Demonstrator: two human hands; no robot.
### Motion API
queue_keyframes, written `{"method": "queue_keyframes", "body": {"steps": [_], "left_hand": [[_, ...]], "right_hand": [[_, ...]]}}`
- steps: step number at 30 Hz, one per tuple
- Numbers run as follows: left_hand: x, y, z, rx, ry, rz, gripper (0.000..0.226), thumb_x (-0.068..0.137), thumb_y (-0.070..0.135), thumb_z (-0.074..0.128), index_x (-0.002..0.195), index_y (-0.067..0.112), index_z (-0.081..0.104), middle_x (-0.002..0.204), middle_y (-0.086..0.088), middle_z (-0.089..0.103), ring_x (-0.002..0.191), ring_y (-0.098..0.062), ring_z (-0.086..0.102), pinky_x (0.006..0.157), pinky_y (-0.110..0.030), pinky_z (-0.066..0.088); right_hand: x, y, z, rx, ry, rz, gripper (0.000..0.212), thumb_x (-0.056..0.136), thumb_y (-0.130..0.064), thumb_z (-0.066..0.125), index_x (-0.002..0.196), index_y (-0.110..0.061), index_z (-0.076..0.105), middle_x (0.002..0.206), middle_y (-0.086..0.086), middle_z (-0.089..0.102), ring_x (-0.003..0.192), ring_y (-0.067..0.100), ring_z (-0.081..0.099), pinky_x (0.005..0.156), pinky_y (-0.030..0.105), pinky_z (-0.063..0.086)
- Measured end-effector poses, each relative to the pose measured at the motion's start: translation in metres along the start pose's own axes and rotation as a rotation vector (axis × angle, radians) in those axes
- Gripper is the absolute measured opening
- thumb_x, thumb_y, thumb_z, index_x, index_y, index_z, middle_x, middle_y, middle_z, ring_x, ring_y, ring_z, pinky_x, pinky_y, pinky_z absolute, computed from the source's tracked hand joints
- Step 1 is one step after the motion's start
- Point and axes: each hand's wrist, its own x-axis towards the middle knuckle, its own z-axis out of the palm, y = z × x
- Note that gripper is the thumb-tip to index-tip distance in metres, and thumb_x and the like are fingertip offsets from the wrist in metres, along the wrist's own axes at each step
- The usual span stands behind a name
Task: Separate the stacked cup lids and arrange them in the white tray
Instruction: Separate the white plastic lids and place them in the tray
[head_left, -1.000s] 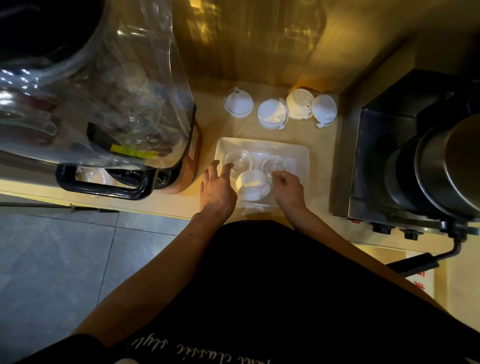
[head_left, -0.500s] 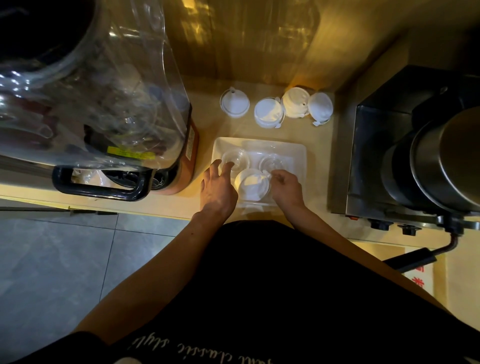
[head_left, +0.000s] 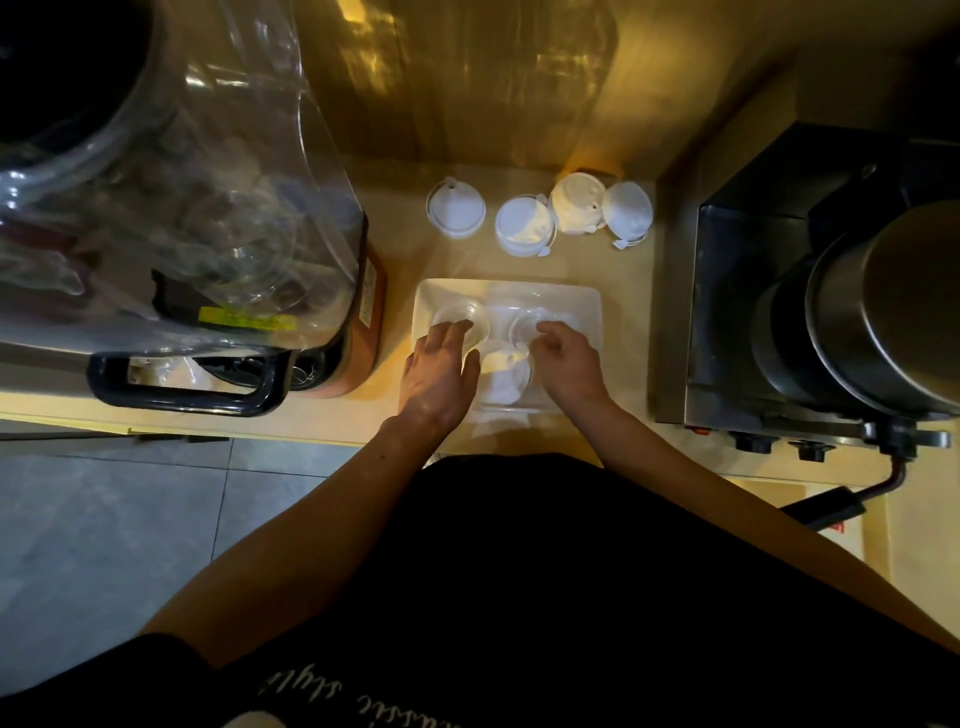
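L hand (head_left: 439, 371) fingers spread on clear lid (head_left: 464, 321), R hand (head_left: 569, 358) pinching another (head_left: 530, 325); thin lids may stick together, skid off white tray (head_left: 582, 301)

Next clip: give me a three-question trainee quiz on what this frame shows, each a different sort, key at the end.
1. True or false: the white tray stands on the floor.
2. How many white lid groups sit on the counter beyond the tray? A) two B) four C) six
3. Fill in: the left hand reaches the clear lid at the tray's ___ side.

Key: 1 false, it is on the counter; 2 B; 3 left. The right hand is over the other clear lid.
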Motion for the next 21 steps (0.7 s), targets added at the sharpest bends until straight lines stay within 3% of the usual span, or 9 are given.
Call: {"method": "queue_keyframes", "body": {"steps": [5,9,11,17,21], "left_hand": [[0.017,0.007,-0.008,0.006,0.009,0.062,0.044,0.098,0.027,0.044,0.14,0.016,0.044,0.14,-0.009,0.048,0.126,-0.032,0.047,0.106,-0.043,0.039],[0.037,0.019,-0.016,0.026,0.014,0.086,0.043,0.098,0.028,0.045,0.139,0.017,0.044,0.141,-0.008,0.047,0.128,-0.031,0.044,0.103,-0.044,0.039],[0.049,0.025,-0.02,0.048,0.024,0.095,0.042,0.098,0.027,0.046,0.139,0.018,0.044,0.142,-0.007,0.046,0.128,-0.032,0.044,0.103,-0.045,0.039],[0.086,0.037,-0.021,0.091,0.0,0.104,0.044,0.096,0.029,0.046,0.139,0.021,0.041,0.144,-0.007,0.043,0.13,-0.032,0.042,0.101,-0.05,0.041],[0.11,0.04,-0.016,0.146,-0.034,0.12,0.045,0.097,0.03,0.045,0.141,0.021,0.039,0.144,-0.007,0.041,0.131,-0.032,0.042,0.103,-0.046,0.038]], "right_hand": [[0.012,-0.008,-0.011,-0.053,0.011,-0.106,0.036,0.094,-0.018,0.054,0.129,-0.012,0.059,0.122,0.015,0.066,0.116,0.025,0.06,0.1,0.029,0.045],[0.025,-0.02,-0.02,-0.083,0.039,-0.201,0.037,0.093,-0.016,0.057,0.129,-0.011,0.059,0.12,0.015,0.067,0.115,0.023,0.061,0.097,0.024,0.043],[0.035,-0.027,-0.025,-0.096,0.055,-0.234,0.038,0.092,-0.016,0.058,0.129,-0.012,0.059,0.12,0.013,0.067,0.114,0.024,0.061,0.099,0.029,0.046],[0.074,-0.044,-0.043,-0.208,0.084,-0.306,0.042,0.09,-0.022,0.059,0.131,-0.012,0.055,0.122,0.013,0.065,0.118,0.027,0.058,0.102,0.035,0.045],[0.105,-0.05,-0.046,-0.306,0.081,-0.326,0.048,0.088,-0.028,0.061,0.133,-0.013,0.053,0.119,0.014,0.064,0.112,0.029,0.059,0.095,0.038,0.048]]}}
